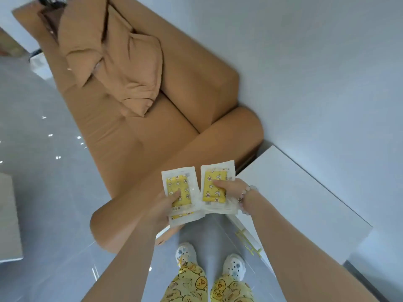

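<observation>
At far left lay a glossy grey floor (39,192), and beside it a tan sofa (152,136) with tan cushions (113,57) heaped at its far end. Over the sofa's near armrest, the left hand (164,207) gripped a stack of clear packets (182,188) with yellow printed contents, its thumb curled across the top one. Just beside it, edges nearly touching, a second stack (214,184) sat in the right hand (232,190), thumb pressed on its face, fingers underneath. A beaded bracelet (245,194) circled that wrist. A white table (301,199) stood at right.

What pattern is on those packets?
Yellow with stars and cartoon figures, inside clear plastic packets; head view.
</observation>
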Demonstrator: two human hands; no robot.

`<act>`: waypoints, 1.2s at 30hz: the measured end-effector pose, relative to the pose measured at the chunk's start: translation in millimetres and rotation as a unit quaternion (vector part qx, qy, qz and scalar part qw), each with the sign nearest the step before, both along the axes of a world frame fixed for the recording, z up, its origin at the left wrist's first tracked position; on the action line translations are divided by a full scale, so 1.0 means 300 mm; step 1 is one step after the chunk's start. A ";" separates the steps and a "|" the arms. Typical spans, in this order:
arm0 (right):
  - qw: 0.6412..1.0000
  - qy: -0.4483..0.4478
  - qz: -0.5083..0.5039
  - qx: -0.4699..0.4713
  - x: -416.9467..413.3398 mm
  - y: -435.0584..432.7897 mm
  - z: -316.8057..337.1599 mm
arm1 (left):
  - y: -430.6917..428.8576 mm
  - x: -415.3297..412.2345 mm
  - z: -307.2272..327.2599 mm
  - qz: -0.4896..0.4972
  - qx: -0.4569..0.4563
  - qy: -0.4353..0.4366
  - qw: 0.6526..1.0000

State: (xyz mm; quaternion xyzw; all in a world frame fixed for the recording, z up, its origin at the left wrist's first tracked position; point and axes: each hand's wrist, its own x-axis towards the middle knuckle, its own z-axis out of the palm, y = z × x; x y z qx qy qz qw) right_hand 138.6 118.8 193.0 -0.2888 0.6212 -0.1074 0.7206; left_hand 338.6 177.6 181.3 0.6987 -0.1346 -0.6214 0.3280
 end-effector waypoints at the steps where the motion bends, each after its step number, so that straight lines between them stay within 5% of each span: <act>1: 1.000 -0.011 0.029 -0.002 0.062 -0.009 0.025 | 0.024 0.042 0.030 0.029 -0.006 0.013 0.999; 6: 0.981 0.006 0.191 -0.042 0.338 -0.031 0.150 | 0.161 0.239 0.121 0.134 -0.057 0.079 0.986; 18: 0.884 0.065 0.450 -0.112 0.938 0.218 0.180 | 0.566 0.667 0.137 0.291 -0.103 0.025 0.951; 30: 0.813 0.125 0.550 -0.143 1.514 0.565 0.089 | 0.992 1.140 0.083 0.345 -0.068 0.023 0.936; 36: 0.809 0.130 0.557 -0.138 1.748 0.669 0.053 | 1.104 1.363 0.062 0.378 -0.070 0.028 0.923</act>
